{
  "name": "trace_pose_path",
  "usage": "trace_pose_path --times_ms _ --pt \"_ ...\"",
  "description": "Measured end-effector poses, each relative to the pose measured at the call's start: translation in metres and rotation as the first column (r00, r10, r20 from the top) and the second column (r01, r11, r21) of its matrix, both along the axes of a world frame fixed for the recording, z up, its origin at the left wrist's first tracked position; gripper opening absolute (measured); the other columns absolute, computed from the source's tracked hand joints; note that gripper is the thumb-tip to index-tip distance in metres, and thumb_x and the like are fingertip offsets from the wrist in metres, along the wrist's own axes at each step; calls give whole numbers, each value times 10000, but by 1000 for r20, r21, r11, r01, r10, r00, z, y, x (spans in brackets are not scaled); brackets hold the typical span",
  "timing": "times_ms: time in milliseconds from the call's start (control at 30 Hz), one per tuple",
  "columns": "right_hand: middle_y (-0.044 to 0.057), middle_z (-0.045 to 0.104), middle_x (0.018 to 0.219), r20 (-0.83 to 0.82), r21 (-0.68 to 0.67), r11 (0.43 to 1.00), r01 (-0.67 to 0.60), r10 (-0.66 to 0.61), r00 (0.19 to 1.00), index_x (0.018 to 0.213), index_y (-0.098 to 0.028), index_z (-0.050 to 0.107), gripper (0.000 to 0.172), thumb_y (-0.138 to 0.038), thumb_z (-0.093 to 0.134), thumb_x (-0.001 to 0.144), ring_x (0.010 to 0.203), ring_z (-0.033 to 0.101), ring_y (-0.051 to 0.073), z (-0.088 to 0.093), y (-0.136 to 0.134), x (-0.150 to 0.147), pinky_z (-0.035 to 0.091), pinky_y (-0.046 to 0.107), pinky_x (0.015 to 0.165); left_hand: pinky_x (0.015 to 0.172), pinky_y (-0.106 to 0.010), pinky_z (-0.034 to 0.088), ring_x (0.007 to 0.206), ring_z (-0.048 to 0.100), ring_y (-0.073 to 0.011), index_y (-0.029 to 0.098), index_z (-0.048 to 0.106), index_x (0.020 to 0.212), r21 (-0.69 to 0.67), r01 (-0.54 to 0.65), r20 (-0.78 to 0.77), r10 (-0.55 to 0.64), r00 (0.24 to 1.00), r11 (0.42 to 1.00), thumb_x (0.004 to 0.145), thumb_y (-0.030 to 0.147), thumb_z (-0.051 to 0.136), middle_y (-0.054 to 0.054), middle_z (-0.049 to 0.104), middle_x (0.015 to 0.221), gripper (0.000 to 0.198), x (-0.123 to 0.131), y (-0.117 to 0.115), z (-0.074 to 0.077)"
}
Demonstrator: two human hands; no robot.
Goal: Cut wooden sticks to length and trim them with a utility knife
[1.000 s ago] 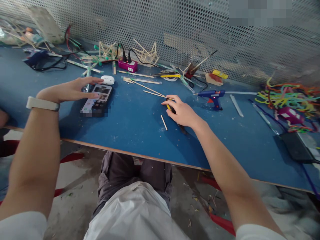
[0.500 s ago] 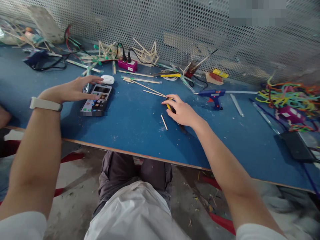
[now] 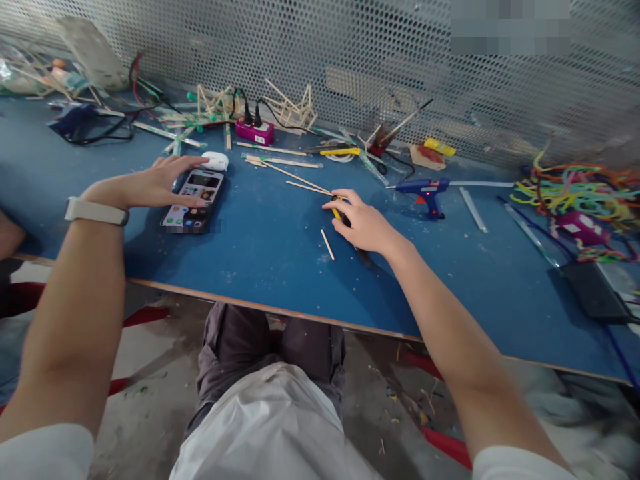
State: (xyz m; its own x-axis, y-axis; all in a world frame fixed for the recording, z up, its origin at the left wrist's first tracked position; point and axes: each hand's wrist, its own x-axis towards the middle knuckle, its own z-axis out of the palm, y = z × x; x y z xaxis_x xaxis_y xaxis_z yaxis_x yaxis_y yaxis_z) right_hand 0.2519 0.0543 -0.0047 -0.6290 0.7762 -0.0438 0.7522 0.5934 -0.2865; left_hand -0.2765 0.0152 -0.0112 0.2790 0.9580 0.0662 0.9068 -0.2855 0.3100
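Observation:
My left hand (image 3: 145, 185) reaches over a phone (image 3: 195, 197) with a lit screen of app icons. Its fingers are spread; the thumb lies over the screen, and the index fingertip is at a white earbud case (image 3: 215, 161). My right hand (image 3: 361, 219) curls over a black-and-yellow hand tool (image 3: 369, 259) lying on the blue table. The palm and fingers hide most of the tool, so its kind does not show. Thin wooden sticks (image 3: 305, 181) end by the right fingertips, and a short cut stick (image 3: 327, 245) lies just left of that hand.
A blue glue gun (image 3: 425, 192) with a glue stick lies right of my right hand. Behind are a magenta power socket (image 3: 255, 131), stick frames (image 3: 290, 110) and a yellow-and-black cutter (image 3: 340, 151). Coloured wires (image 3: 583, 193) are heaped far right. A perforated metal panel (image 3: 250, 47) backs the table.
My left thumb has shifted slightly right over the phone screen, and the index finger has straightened toward the earbud case. My right hand stays in place on the tool.

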Motion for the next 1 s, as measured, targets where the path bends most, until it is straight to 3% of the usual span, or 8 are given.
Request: trace_pose_path --times_ms 100,167,233,333,500,733,833,1000 --pt "127 428 1909 4 -6 1000 2 -2 1000 1617 -269 688 532 -389 491 1137 1340 773 412 0 0 0 656 669 1138 1119 -356 629 1391 651 -254 143 517 1790 9 44 19 -44 999 999 895 1139 544 -187 667 1729 1340 -5 -4 7" --pt "120 425 1912 9 -7 1000 3 -3 1000 1618 -274 685 531 -391 488 1139 1326 777 400 0 0 0 657 657 1138 1080 -325 638 1395 666 -247 139 524 1783 8 70 33 -70 997 998 861 1153 570 -190 663 1740 1371 -9 -6 10" --pt "118 429 1910 9 -4 1000 0 0 1000 1614 -277 686 526 -393 487 1141 1308 780 390 1 0 1 657 650 1132 1182 -384 623 1469 638 -266 141 510 1790 -27 80 61 -78 995 996 796 1183 599 -200 610 1793 1443 -12 -7 12" --pt "122 434 1906 2 -3 1000 -7 7 1000 1617 -279 685 528 -400 492 1141 1260 792 374 0 1 2 665 632 1104 1377 -539 496 1593 557 -302 160 460 1819 -129 59 138 -41 990 990 748 1202 616 -204 502 1876 1502 -14 -7 12" --pt "123 440 1898 -5 5 1000 -9 9 1000 1614 -281 692 533 -402 490 1136 1298 784 391 -1 1 2 670 631 1099 1481 -665 291 1689 451 -361 129 382 1848 -212 27 195 15 981 977 644 1210 698 -231 416 1921 1649 -5 -11 18" --pt "128 440 1898 -12 11 1000 -7 7 1000 1608 -284 694 528 -393 507 1127 1325 778 411 -3 2 2 661 666 1125 1523 -668 146 1784 326 -352 195 347 1872 -316 -26 216 99 971 948 877 922 718 -132 323 1985 1287 7 -22 31" --pt "123 447 1894 -21 11 1000 -11 11 1000 1598 -297 700 519 -389 514 1122 1338 775 407 -3 2 2 665 656 1118 1511 -688 193 1742 377 -351 235 388 1859 -290 -31 195 91 977 956 878 903 736 -114 368 1968 1237 3 -20 26" --pt "132 436 1901 -12 3 1000 -12 12 1000 1611 -276 689 537 -402 493 1127 1348 767 424 -1 1 1 653 688 1130 1419 -668 413 1527 580 -356 223 571 1757 -171 -38 219 76 973 984 829 1040 721 -137 580 1837 1246 -8 -10 15"
